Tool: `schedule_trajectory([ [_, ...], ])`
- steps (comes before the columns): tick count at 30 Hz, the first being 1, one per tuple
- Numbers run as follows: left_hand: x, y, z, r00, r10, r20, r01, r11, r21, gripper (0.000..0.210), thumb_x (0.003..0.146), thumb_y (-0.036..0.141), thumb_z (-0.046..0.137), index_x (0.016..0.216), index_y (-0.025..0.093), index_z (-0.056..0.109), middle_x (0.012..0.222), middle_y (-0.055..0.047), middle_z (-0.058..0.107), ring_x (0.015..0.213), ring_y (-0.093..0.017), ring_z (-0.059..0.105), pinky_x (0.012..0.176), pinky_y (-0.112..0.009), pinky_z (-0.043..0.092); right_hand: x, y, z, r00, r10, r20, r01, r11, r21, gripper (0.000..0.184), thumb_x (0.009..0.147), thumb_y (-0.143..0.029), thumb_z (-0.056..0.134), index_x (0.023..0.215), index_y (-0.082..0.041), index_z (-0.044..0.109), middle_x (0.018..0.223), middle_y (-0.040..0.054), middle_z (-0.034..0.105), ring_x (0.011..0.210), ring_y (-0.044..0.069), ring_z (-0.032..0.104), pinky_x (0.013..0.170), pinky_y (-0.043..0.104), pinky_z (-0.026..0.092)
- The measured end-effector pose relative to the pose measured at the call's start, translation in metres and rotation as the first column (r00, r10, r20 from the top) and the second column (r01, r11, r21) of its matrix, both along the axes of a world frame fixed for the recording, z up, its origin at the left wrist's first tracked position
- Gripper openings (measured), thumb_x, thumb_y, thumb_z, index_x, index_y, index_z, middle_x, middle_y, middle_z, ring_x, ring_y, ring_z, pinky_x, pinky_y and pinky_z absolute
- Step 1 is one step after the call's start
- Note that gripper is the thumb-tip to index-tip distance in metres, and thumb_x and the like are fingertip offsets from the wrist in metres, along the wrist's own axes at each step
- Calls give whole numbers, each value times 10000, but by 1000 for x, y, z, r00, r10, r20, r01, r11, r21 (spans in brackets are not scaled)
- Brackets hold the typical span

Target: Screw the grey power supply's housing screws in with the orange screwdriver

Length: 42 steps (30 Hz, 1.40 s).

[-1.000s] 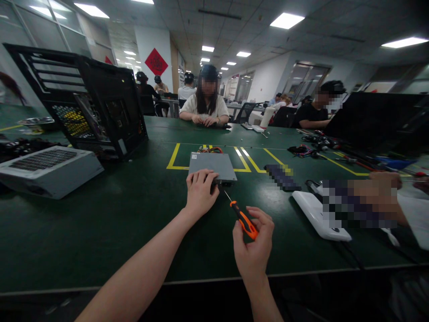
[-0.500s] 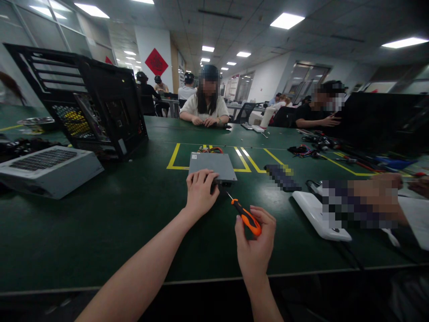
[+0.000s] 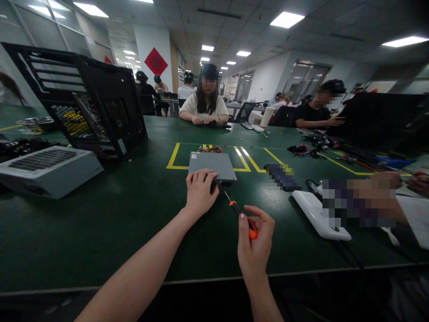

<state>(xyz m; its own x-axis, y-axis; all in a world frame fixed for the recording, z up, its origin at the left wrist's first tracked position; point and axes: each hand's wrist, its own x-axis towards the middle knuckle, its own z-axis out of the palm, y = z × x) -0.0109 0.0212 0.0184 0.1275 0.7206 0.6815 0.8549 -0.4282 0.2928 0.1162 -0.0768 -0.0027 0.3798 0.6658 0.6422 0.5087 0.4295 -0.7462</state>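
Several things flank the work in the head view: right, a white device; left, a vented silver box, a black computer case (parts inside) and a metal bowl, contents unclear. Left hand clasps the grey metal box on the green table; right hand grips a screwdriver.

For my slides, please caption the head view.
Left hand on a grey power supply; right hand holding a screwdriver.
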Motion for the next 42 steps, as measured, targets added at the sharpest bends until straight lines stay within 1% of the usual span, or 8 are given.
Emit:
schedule_trajectory([
  [5, -1, 0, 0, 1000, -2, -8, 2, 1000, -3, 295, 789, 230, 526, 1082, 261, 537, 1159, -52, 545, 1112, -236, 449, 957, -402, 261, 0, 2, 3, 999, -42, 29, 39, 992, 119, 261, 748, -171, 597, 979, -198, 478, 1012, 67, 507, 961, 193, 527, 797, 367, 463],
  [8, -1, 1, -1, 1000, -3, -5, 3, 1000, 8, 290, 790, 236, 530, 1079, 257, 538, 1158, -49, 543, 1113, -231, 447, 958, -397, 257, 0, 3, 4, 995, -44, 85, 35, 994, 105, 195, 764, -157, 575, 933, -195, 485, 977, 61, 523, 935, 186, 530, 810, 376, 452],
  [19, 2, 1, 0, 1000, 13, 22, -13, 1000, 0, 277, 790, 234, 545, 1067, 245, 553, 1151, -55, 549, 1113, -229, 443, 975, -396, 231, 0, 1, 2, 995, 7, 96, -16, 995, 94, 202, 762, -140, 576, 940, -193, 497, 966, 59, 546, 922, 189, 539, 792, 388, 460],
  [28, 0, -1, 0, 999, -21, 29, 21, 1000, 3, 302, 787, 205, 541, 1088, 234, 545, 1164, -63, 539, 1128, -230, 435, 988, -411, 231, 1, -3, 1, 1000, 5, -12, -3, 988, 152, 228, 745, -132, 601, 943, -187, 502, 970, 62, 546, 919, 187, 552, 766, 374, 480],
  [32, -8, -9, 9, 995, -102, 21, 101, 994, 32, 266, 815, 179, 483, 1069, 211, 554, 1138, -73, 543, 1114, -221, 445, 958, -395, 288, 0, -6, 3, 996, -23, -88, 41, 979, 199, 249, 744, -136, 611, 955, -187, 490, 974, 63, 554, 923, 182, 560, 756, 352, 481],
  [36, -20, -15, 16, 954, -287, -90, 265, 943, -202, 197, 848, 201, 434, 978, 200, 582, 965, -34, 593, 873, -169, 548, 743, -290, 416, 0, -8, 2, 987, -20, -161, 60, 966, 252, 290, 747, -136, 613, 990, -192, 465, 969, 58, 561, 895, 167, 573, 742, 337, 490],
  [39, -24, -13, 12, 921, -332, -205, 235, 892, -386, 211, 852, 215, 436, 972, 213, 609, 980, -29, 600, 822, -173, 577, 667, -279, 427, 1, -8, -1, 982, -21, -190, 67, 969, 238, 282, 750, -147, 616, 985, -192, 466, 970, 54, 566, 878, 165, 587, 748, 351, 495],
  [42, -25, -8, 4, 895, -359, -265, 196, 850, -489, 211, 845, 234, 465, 978, 226, 629, 1006, -34, 603, 847, -190, 589, 679, -286, 437, 2, -8, -3, 977, -20, -212, 67, 975, 214, 277, 749, -156, 621, 979, -193, 471, 983, 56, 567, 873, 174, 600, 751, 375, 501],
])
